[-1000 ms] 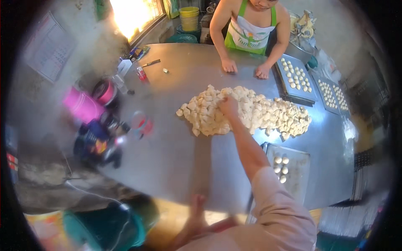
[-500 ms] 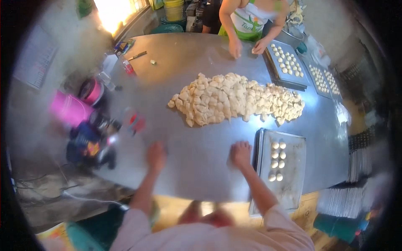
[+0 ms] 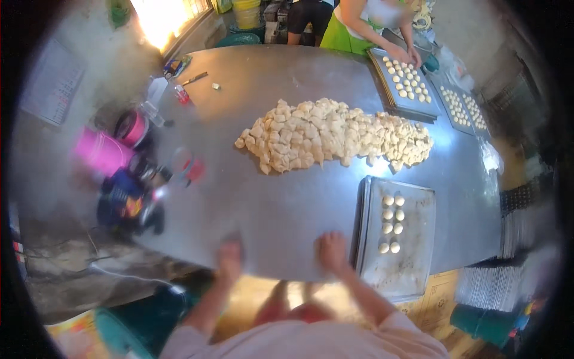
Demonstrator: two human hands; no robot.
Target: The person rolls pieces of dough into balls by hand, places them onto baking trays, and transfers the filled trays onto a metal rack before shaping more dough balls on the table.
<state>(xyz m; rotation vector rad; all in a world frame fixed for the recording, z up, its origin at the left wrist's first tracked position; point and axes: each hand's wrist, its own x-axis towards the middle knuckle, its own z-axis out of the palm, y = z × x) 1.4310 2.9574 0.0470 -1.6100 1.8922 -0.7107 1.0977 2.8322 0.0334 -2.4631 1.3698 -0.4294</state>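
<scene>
My left hand [image 3: 229, 257] is low over the near edge of the metal table [image 3: 281, 209], its fingers smeared by motion. Level with it on the right, my right hand [image 3: 332, 251] rests knuckles up with the fingers curled under. Whatever may lie beneath either palm is hidden. Just right of that hand, a baking tray [image 3: 412, 239] on a stack carries two columns of small round dough balls [image 3: 387, 214]. Beyond both hands spreads a long heap of cut dough pieces [image 3: 317, 134], apart from them.
Across the table a co-worker in a green apron [image 3: 347, 37] has both hands at another stacked tray [image 3: 412, 106] of dough balls. More filled trays [image 3: 460, 122] stand at the far right. Pink buckets [image 3: 101, 152], a red-topped jar [image 3: 194, 170] and a knife [image 3: 195, 78] line the left side.
Both my hands have drawn back toward the near table edge, the right one also slightly left. The co-worker's hands have gone from the tabletop to the far tray of dough balls.
</scene>
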